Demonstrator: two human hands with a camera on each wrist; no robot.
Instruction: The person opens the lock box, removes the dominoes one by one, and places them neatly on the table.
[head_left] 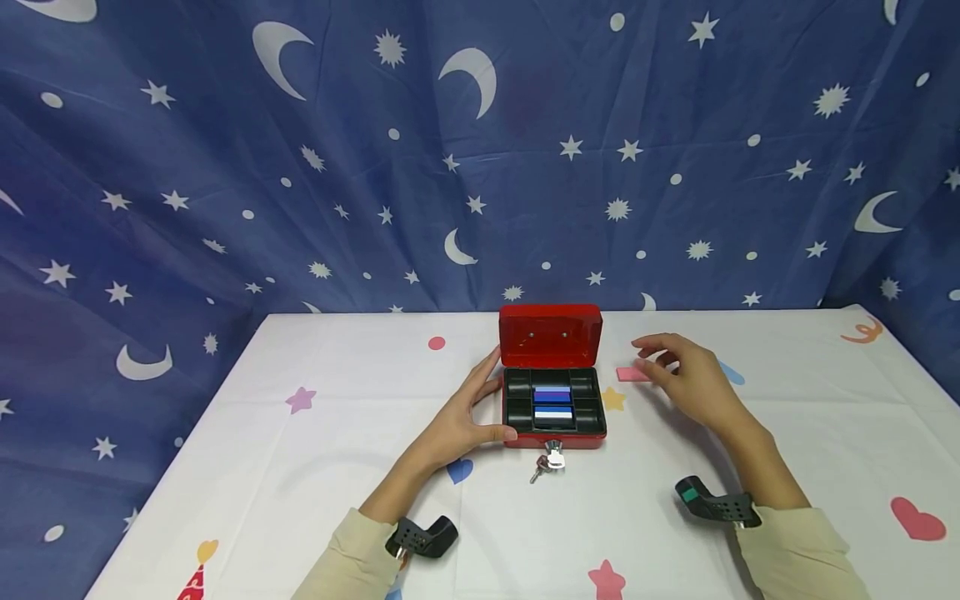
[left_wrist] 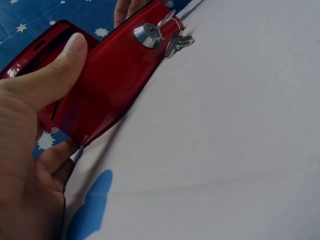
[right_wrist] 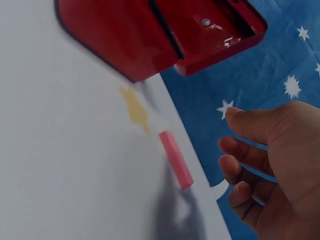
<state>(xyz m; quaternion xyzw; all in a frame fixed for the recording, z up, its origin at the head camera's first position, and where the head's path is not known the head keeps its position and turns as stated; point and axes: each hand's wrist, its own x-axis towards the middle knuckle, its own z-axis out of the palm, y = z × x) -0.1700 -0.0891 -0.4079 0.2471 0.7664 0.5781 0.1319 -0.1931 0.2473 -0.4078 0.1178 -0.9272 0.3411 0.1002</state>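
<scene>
Pink rectangular block [head_left: 628, 374] is found at nine o'clock from the nearer right hand [head_left: 690, 379], long axis nine-to-three; nothing's pinched yet, fingers loosely parted. Red metal cash box [head_left: 525, 442] is held by the left hand [head_left: 456, 421].

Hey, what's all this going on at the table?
A person's left hand holds the side of an open red box with keys hanging at its lock. Blue and white pieces lie in its black tray. The right hand, holding nothing, hovers near a pink block lying right of the box.
</scene>
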